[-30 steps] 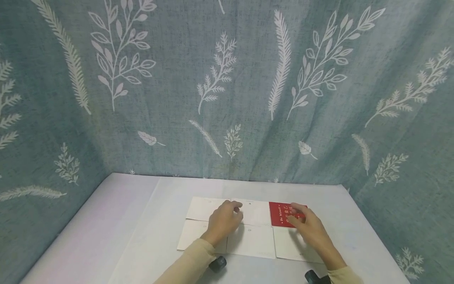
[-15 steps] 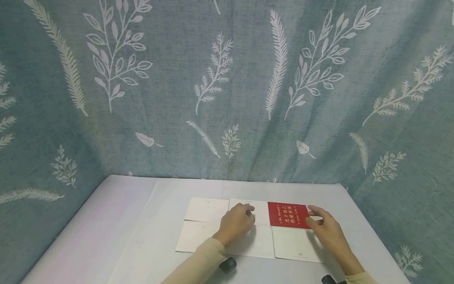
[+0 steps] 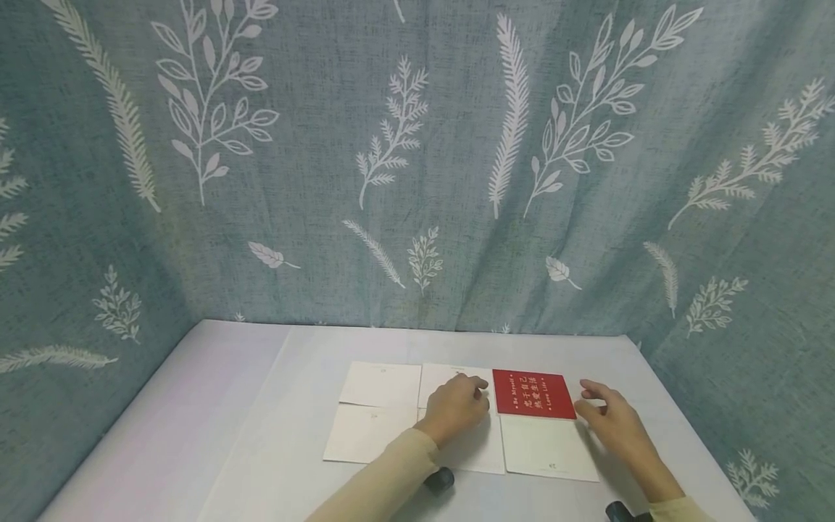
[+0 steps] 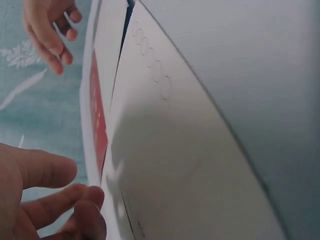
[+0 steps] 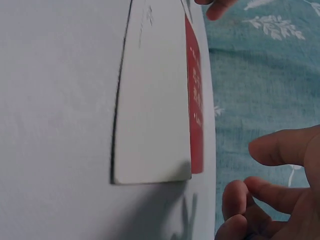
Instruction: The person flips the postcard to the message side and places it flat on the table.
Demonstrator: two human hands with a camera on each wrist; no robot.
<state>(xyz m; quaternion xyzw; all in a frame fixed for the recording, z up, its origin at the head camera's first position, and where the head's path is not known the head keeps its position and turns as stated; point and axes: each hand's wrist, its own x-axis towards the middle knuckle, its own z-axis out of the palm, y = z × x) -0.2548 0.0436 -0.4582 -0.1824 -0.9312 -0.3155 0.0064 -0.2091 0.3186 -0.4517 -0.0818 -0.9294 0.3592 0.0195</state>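
A red card with pale lettering, partly in English, lies at the right end of the back row, among several white cards set edge to edge in two rows. My left hand hovers over the middle cards, loosely curled around nothing and partly hiding them. Just off the red card's right edge, my right hand hangs with bent fingers and nothing in them. The right wrist view shows its thumb and fingers apart, beyond the front-right white card. In the left wrist view, a white card bears a row of small outlined shapes.
The cards lie on a white-covered table. Behind and beside it hangs a teal curtain with white leaf patterns. A dark cylindrical piece shows under the left sleeve, and a similar dark piece by the right wrist.
My right hand has moved right, off the red card, uncovering its lettering. My left hand has shifted right across the middle cards, exposing the left ones. The cards stay in their rows.
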